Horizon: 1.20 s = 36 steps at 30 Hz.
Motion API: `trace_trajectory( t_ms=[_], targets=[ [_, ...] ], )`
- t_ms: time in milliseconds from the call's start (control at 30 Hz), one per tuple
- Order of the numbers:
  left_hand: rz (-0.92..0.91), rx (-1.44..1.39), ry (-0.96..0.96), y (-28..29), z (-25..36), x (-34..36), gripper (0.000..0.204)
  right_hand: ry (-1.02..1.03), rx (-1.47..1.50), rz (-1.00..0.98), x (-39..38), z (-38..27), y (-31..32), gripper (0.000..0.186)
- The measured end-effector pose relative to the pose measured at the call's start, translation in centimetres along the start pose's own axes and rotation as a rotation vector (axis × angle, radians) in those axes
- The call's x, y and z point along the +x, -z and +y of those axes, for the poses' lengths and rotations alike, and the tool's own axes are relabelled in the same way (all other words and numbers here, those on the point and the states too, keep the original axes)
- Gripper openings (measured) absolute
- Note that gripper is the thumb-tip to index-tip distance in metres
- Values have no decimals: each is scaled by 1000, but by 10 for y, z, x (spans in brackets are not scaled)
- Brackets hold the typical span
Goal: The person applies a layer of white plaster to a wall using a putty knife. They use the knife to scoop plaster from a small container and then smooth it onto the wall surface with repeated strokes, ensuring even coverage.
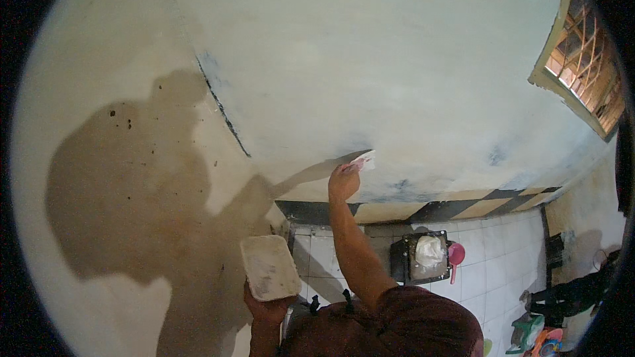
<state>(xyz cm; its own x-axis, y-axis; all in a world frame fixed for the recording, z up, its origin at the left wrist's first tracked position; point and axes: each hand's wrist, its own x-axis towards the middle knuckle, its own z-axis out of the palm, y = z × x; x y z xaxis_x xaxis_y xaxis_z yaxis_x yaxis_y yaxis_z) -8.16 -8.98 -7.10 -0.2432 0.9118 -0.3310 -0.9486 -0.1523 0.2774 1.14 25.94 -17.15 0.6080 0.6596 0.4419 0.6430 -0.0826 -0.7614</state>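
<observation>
My right hand (344, 182) grips a small scraper (364, 159) with a reddish handle and a whitish blade, held at the pale, patchy wall (370, 73) just above a band of black and cream tiles (476, 206). Lower on the left, my left hand (266, 306) supports a rectangular beige board or shallow tray (270, 264) smeared with grey marks. A long dark crack (221, 107) runs down the wall to the left of my right hand, and my shadow falls across the adjoining wall.
A black square container (419, 272) holding a white bag sits on the white tiled floor (489, 271), beside a pink dipper (456, 253). A grilled window (582, 59) is at upper right. At lower right are what look like a person's dark-trousered legs (555, 301) and colourful plastic items (536, 336).
</observation>
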Motion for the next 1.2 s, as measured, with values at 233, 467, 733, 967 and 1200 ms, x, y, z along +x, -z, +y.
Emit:
trace_trajectory(
  t_ms=[233,467,733,967,1200],
  targets=[
    [104,270,-195,35,22,-11,64,14,245,-159,-5,-21,-10,22],
    [100,-37,42,3,34,-4,63,566,131,-1023,-93,62,15,23],
    [-31,-19,187,8,15,20,61,-523,804,-699,-50,157,56,16],
    [-52,-15,233,10,9,5,56,-862,1285,-451,22,91,44,15],
    [2,-176,111,7,22,-15,66,-625,1357,-406,38,10,34,10]
  ],
)
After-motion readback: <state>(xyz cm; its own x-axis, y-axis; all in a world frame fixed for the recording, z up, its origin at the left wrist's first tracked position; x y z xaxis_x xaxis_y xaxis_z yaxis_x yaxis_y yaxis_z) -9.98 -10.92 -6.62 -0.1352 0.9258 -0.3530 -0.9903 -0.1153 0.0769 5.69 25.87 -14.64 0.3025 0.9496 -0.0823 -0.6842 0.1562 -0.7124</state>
